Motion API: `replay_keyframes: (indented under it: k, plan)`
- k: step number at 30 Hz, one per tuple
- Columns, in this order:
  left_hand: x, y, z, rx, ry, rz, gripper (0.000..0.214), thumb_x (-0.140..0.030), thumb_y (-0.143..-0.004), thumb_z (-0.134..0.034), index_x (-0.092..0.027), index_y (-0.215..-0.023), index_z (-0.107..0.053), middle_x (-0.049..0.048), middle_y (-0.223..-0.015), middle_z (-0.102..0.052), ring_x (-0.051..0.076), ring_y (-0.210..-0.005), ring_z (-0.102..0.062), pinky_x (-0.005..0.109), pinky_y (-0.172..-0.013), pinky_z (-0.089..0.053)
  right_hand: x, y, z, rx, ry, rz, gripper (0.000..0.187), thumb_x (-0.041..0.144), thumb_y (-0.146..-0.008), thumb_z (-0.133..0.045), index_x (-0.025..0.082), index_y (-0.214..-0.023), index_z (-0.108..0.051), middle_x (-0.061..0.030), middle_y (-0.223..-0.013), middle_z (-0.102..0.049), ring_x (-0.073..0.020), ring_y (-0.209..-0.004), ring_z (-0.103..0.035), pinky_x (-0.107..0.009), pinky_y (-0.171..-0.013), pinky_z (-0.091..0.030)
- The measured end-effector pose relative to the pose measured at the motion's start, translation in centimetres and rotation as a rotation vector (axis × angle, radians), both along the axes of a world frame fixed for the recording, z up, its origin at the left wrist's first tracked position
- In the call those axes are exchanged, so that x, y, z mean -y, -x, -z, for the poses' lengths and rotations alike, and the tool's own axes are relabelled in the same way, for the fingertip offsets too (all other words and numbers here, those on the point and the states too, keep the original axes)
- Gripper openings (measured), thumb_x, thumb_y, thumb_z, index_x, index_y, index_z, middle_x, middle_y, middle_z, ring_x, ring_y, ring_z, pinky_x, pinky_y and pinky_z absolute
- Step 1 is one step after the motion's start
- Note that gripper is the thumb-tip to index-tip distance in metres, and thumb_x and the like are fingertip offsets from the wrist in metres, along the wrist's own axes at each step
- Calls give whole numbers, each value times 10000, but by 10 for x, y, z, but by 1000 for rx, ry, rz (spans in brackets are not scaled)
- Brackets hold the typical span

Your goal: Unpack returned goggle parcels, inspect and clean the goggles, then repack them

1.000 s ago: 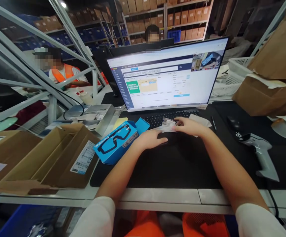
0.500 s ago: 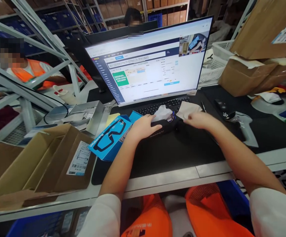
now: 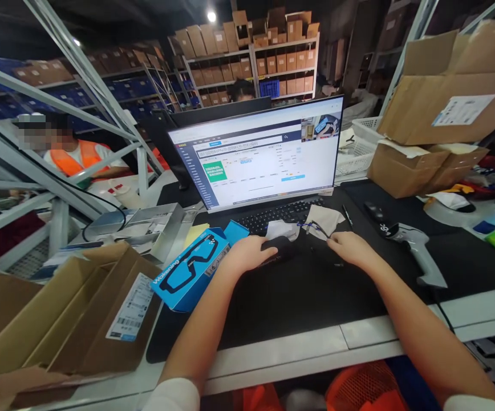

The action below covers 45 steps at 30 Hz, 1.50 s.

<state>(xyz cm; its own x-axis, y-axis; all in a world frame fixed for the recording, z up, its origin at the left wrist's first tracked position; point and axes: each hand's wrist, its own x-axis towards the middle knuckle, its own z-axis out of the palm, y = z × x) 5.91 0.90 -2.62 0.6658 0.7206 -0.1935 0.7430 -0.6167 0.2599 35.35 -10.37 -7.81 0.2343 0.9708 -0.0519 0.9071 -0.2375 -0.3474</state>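
Observation:
My left hand [image 3: 250,253] is on a long black case [image 3: 282,251] with faint lettering, thumb along its near side and fingers over the far side. My right hand [image 3: 350,248] pinches the end of a thin dark curved strip [image 3: 321,229] with a bluish part; its exact kind is too small to tell. Behind the strip lies a beige cloth [image 3: 328,216], and a crumpled white wrapper [image 3: 282,229] is just beyond the case. Beside my left forearm, a blue box [image 3: 191,268] printed "Wakening" and a glasses outline lies with its end flap out.
An open cardboard carton [image 3: 102,314] stands at left. Beyond my hands are a keyboard [image 3: 268,217] and a lit monitor [image 3: 256,160]. A barcode scanner [image 3: 418,254] and a pen [image 3: 347,215] lie right, with stacked cartons [image 3: 444,108] behind. Another person [image 3: 80,157] sits far left.
The view has tilted upward, showing more shelving. My right hand has moved right, away from the case, and the thin strip now shows at its fingertips. My left hand stays on the case.

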Motion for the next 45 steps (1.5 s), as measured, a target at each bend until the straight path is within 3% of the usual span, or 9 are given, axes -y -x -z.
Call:
replay_keyframes:
  k: [9, 14, 19, 23, 30, 33, 37, 41, 45]
  plan:
    - [26, 4, -17, 601, -264, 120, 451, -480, -987, -535, -200, -1316, -667, 104, -1379, -664, 271, -1297, -602, 422, -1150, -455, 32, 1, -16, -52, -447, -76, 360, 442, -1007, -395, 233, -721, -457, -43, -697, -567, -202, -685, -542, -314, -671, -350]
    - [38, -13, -3, 898, 64, 125, 542, -516, -996, -531, -225, -1454, -547, 111, -1433, -636, 263, -1340, -586, 413, -1127, -484, 39, 28, -15, -12, -531, -327, 349, 424, -1037, -455, 213, -842, -654, -76, -786, -675, -226, -770, -607, -334, -755, -395]
    - [38, -16, -5, 703, 293, 248, 465, -554, -1019, -452, -204, -1088, -751, 94, -1239, -735, 253, -1190, -663, 398, -1116, -486, 37, 46, -6, 67, -548, -462, 365, 392, -1067, -445, 203, -895, -706, -74, -789, -681, -215, -770, -612, -340, -740, -387]
    - [39, -13, -15, 587, 406, 312, 499, -562, -1029, -410, -199, -996, -751, 81, -1058, -747, 211, -1010, -687, 351, -996, -544, 34, 45, -2, 93, -676, -414, 386, 416, -1067, -451, 211, -890, -726, -75, -763, -679, -216, -752, -606, -352, -728, -381]
    - [41, -12, -12, 684, 529, 420, 514, -658, -946, -536, -199, -801, -716, 112, -1176, -704, 245, -1147, -665, 403, -1075, -517, 31, 31, -4, -106, -816, -70, 418, 490, -1017, -460, 217, -774, -662, -85, -743, -695, -225, -732, -630, -355, -751, -438]
    - [40, -13, -4, 839, 490, 381, 583, -736, -922, -501, -195, -771, -659, 130, -1237, -695, 304, -1274, -618, 476, -1088, -509, 29, 26, -5, -338, -741, 155, 476, 622, -964, -464, 232, -710, -562, -42, -622, -606, -199, -609, -562, -330, -644, -420]
    - [36, -19, 8, 982, 399, 159, 661, -806, -911, -408, -195, -804, -637, 136, -1209, -712, 339, -1326, -592, 523, -1113, -493, 25, 18, -4, -756, -662, 160, 597, 816, -828, -567, 234, -700, -529, 8, -531, -524, -161, -506, -487, -293, -543, -375]
    - [35, -27, 20, 1110, 246, -36, 607, -678, -1009, -326, -206, -1201, -657, 134, -1268, -708, 290, -1277, -639, 471, -1108, -506, 24, 16, 0, -938, -725, 133, 577, 793, -799, -661, 238, -724, -524, 23, -551, -527, -141, -490, -464, -276, -526, -388]
    - [38, -25, 22, 969, -208, 200, 697, -680, -994, -370, -236, -1526, -444, 165, -1653, -370, 332, -1536, -365, 520, -1234, -350, 28, 21, -1, -1077, -785, 112, 520, 699, -850, -688, 244, -734, -467, 35, -576, -513, -127, -499, -449, -258, -508, -390]
